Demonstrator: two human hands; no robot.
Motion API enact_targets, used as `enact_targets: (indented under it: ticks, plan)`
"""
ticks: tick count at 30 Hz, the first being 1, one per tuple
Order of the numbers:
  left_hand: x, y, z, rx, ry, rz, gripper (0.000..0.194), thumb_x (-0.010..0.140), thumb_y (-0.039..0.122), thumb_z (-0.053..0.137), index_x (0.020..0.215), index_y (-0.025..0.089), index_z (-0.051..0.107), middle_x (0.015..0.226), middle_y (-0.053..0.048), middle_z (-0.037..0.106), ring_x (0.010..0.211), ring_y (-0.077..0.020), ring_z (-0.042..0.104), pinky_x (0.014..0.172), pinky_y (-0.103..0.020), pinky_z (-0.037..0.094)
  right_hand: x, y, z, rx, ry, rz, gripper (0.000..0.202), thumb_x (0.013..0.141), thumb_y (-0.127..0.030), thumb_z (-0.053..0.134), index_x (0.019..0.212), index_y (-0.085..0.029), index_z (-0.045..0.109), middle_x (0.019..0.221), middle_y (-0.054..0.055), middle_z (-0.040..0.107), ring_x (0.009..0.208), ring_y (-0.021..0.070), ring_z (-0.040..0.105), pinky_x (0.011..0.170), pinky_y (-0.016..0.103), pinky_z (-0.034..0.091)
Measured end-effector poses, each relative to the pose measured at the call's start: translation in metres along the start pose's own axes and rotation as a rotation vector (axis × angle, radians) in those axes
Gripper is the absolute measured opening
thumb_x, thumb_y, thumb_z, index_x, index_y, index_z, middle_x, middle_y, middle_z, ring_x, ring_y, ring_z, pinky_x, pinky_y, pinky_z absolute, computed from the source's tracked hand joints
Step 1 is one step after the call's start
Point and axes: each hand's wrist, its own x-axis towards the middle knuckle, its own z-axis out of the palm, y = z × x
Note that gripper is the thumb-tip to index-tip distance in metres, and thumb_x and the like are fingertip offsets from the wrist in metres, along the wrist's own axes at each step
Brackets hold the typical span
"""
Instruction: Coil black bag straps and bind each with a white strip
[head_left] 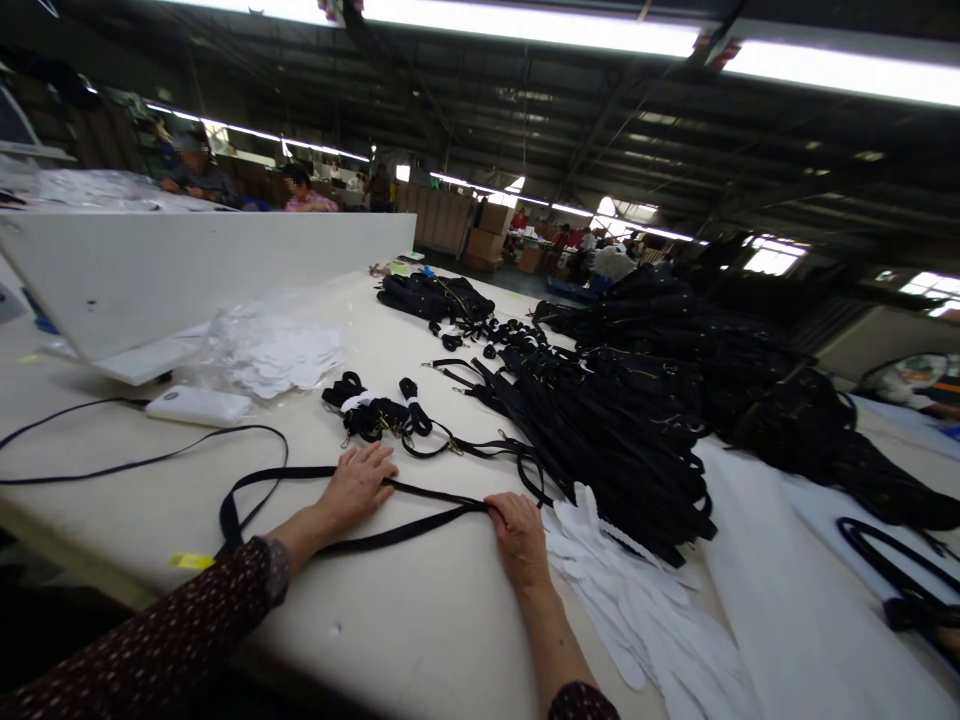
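Observation:
A long black strap (409,533) lies in a loop on the pale table in front of me. My left hand (358,487) rests over its upper run, fingers stretched out and lying on the strap. At the loop's right end, my right hand (519,528) is closed, pinching the strap runs together between thumb and fingers. Just beyond my hands are bundled black straps (367,412) with metal clasps and white wraps. To the right of my right hand lie white paper strips (611,580), beside a large heap of loose black straps (592,430).
A clear bag of white pieces (277,350) and a white corded device (199,405) lie at the left, before an upright white panel (247,265). Black bags (675,320) are piled at the back right. Yellow tape (191,561) marks the near edge. Other people sit farther back.

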Motion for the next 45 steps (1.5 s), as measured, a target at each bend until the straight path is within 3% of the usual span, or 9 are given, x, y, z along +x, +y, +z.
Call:
enact_targets:
  ticks: [6, 12, 17, 21, 25, 28, 32, 41, 45]
  plan:
    - [-0.013, -0.023, -0.024, 0.13, -0.006, 0.006, 0.019, 0.08, 0.013, 0.055, 0.09, 0.024, 0.067, 0.141, -0.009, 0.061, 0.14, -0.0312, 0.042, 0.115, -0.06, 0.022, 0.001, 0.004, -0.001, -0.021, 0.064, 0.03, 0.021, 0.095, -0.02, 0.047, 0.096, -0.022, 0.069, 0.091, 0.005, 0.073, 0.093, 0.0239, 0.064, 0.095, 0.04, 0.035]
    - [-0.063, -0.095, -0.079, 0.25, -0.024, -0.096, 0.014, 0.075, 0.013, 0.057, 0.076, 0.022, 0.067, 0.143, -0.013, 0.058, 0.144, -0.0387, 0.035, 0.113, -0.068, 0.015, 0.001, 0.005, 0.0, -0.079, 0.064, 0.057, 0.022, 0.095, -0.021, 0.047, 0.097, -0.023, 0.069, 0.092, 0.003, 0.073, 0.095, 0.0227, 0.064, 0.101, 0.042, 0.03]
    - [-0.089, -0.143, -0.101, 0.23, -0.082, -0.183, 0.014, 0.08, 0.023, 0.058, 0.082, 0.023, 0.072, 0.136, -0.015, 0.064, 0.137, -0.0431, 0.043, 0.106, -0.067, 0.032, 0.001, 0.003, 0.001, -0.097, 0.067, 0.073, 0.021, 0.095, -0.021, 0.048, 0.097, -0.023, 0.069, 0.092, 0.003, 0.073, 0.095, 0.0227, 0.064, 0.102, 0.041, 0.029]
    - [-0.089, -0.132, -0.101, 0.106, -0.139, -0.149, 0.029, 0.09, 0.031, 0.049, 0.11, 0.026, 0.069, 0.13, -0.008, 0.068, 0.126, -0.0278, 0.058, 0.106, -0.041, 0.045, 0.001, 0.003, 0.001, -0.099, 0.066, 0.055, 0.021, 0.095, -0.02, 0.048, 0.097, -0.022, 0.069, 0.091, 0.003, 0.073, 0.095, 0.0223, 0.064, 0.099, 0.04, 0.032]
    - [-0.091, -0.099, -0.098, -0.036, -0.251, -0.025, 0.031, 0.09, 0.025, 0.047, 0.112, 0.031, 0.069, 0.114, 0.001, 0.075, 0.103, -0.0174, 0.069, 0.089, -0.023, 0.052, 0.002, 0.002, 0.0, -0.102, 0.065, 0.05, 0.022, 0.094, -0.021, 0.047, 0.096, -0.021, 0.069, 0.091, 0.005, 0.073, 0.093, 0.0228, 0.063, 0.095, 0.038, 0.035]
    - [-0.099, -0.089, -0.102, -0.08, -0.329, 0.089, 0.033, 0.084, 0.014, 0.05, 0.104, 0.031, 0.071, 0.112, 0.0, 0.074, 0.102, -0.0191, 0.068, 0.089, -0.027, 0.05, 0.002, 0.002, -0.001, -0.096, 0.057, 0.045, 0.022, 0.094, -0.021, 0.047, 0.096, -0.022, 0.069, 0.09, 0.005, 0.073, 0.092, 0.023, 0.063, 0.092, 0.037, 0.037]
    - [-0.109, -0.101, -0.11, 0.027, -0.362, 0.107, 0.04, 0.08, 0.003, 0.046, 0.096, 0.031, 0.069, 0.111, -0.001, 0.072, 0.106, -0.0216, 0.065, 0.092, -0.035, 0.044, 0.003, 0.002, -0.001, -0.087, 0.062, 0.042, 0.023, 0.094, -0.022, 0.046, 0.097, -0.022, 0.069, 0.091, 0.005, 0.073, 0.092, 0.0232, 0.063, 0.092, 0.037, 0.037]
    - [-0.128, -0.125, -0.115, 0.126, -0.307, 0.051, 0.039, 0.079, 0.005, 0.05, 0.098, 0.034, 0.068, 0.111, -0.001, 0.07, 0.124, -0.0266, 0.056, 0.105, -0.045, 0.033, 0.004, 0.003, 0.0, -0.086, 0.053, 0.04, 0.023, 0.095, -0.025, 0.047, 0.097, -0.021, 0.069, 0.091, 0.005, 0.073, 0.092, 0.0234, 0.063, 0.091, 0.038, 0.037]
    - [-0.135, -0.145, -0.118, 0.062, -0.233, 0.0, 0.02, 0.086, 0.016, 0.053, 0.092, 0.029, 0.067, 0.111, -0.001, 0.072, 0.126, -0.0264, 0.055, 0.102, -0.04, 0.037, 0.004, 0.005, 0.0, -0.091, 0.058, 0.037, 0.024, 0.095, -0.026, 0.046, 0.097, -0.021, 0.069, 0.092, 0.005, 0.073, 0.092, 0.0236, 0.063, 0.091, 0.038, 0.038]
